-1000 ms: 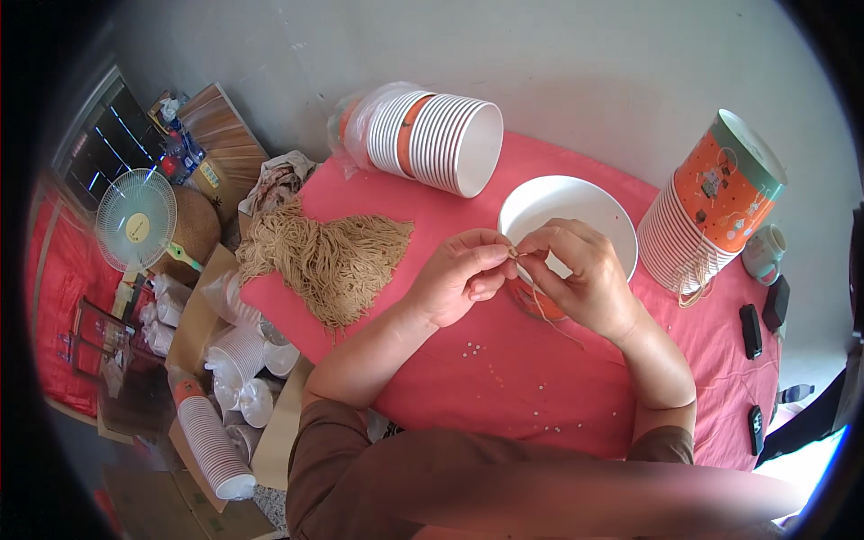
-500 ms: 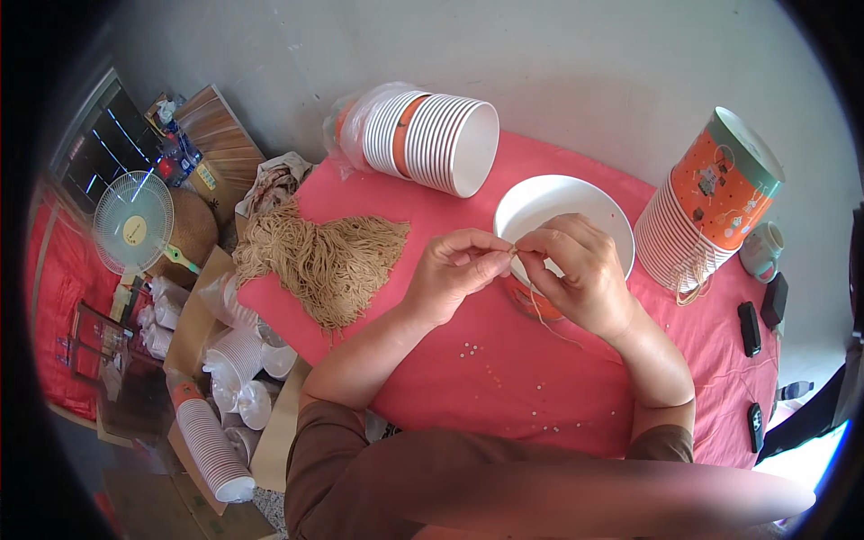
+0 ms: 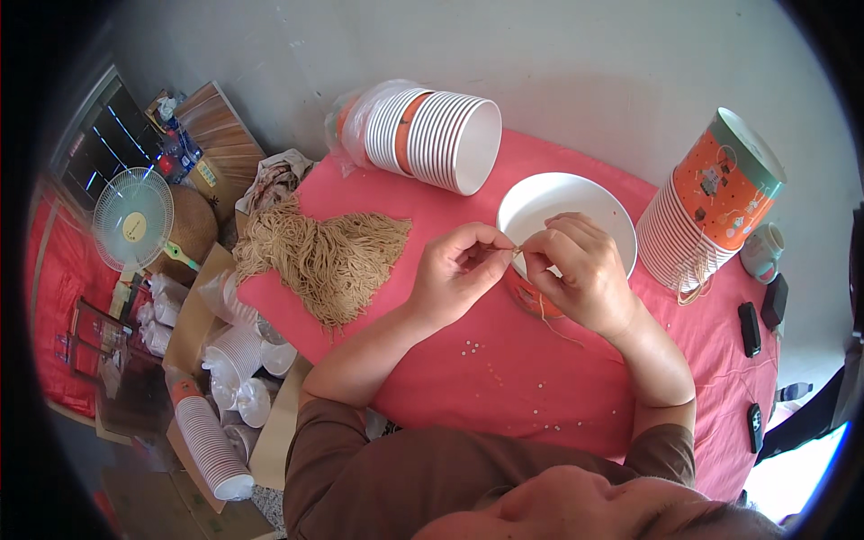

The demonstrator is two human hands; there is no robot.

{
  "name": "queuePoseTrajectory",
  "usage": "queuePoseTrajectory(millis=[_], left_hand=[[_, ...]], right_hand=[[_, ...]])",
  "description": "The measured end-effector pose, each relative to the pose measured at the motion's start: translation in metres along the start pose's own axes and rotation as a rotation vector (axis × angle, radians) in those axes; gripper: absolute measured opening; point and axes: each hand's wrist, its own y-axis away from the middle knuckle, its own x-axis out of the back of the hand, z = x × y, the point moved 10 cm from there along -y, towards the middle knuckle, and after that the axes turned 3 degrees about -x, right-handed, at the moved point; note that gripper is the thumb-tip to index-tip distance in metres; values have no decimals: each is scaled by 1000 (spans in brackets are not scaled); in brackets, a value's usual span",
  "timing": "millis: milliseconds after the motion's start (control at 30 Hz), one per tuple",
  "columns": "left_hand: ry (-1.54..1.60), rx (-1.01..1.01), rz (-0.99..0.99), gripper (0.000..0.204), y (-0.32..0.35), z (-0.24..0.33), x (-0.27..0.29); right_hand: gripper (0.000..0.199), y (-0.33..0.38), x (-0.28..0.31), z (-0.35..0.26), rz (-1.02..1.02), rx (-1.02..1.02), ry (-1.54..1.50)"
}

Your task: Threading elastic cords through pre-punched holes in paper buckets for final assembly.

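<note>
Both hands, left [image 3: 459,274] and right [image 3: 576,270], pinch one thin string [image 3: 517,251] above the white bowl [image 3: 589,193]

Open pink tabletop [image 3: 558,405] near edge, btwn forearms, only tiny beads [image 3: 472,349] there. Blocked left by string pile [image 3: 328,256], back by lying bowl stack [image 3: 441,137] & white bowl [image 3: 562,202], right by upright cup stack [image 3: 711,211].
</note>
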Motion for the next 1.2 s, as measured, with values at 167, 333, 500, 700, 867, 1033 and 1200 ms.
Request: queuePoseTrajectory(millis=[167, 333, 500, 700, 867, 1033, 1200], left_hand=[[-205, -72, -6, 10, 0, 6, 1], [-303, -176, 41, 11, -5, 24, -1], [-560, -370, 48, 14, -4, 39, -5], [-559, -361, 56, 12, -4, 37, -4], [-421, -297, -3, 7, -8, 29, -2], [-463, -322, -1, 11, -4, 41, -8], [-399, -260, -53, 12, -1, 32, -9]], right_hand=[[17, 2, -3, -3, -13, 51, 36], [18, 3, -5, -2, -50, 46, 108], [19, 5, -11, 4, -149, 5, 205], [20, 3, -7, 8, -180, -15, 245], [21, 2, -2, 0, -106, 46, 275], [19, 7, -3, -22, -88, 213, 312], [22, 11, -11, -30, -98, 275, 335]])
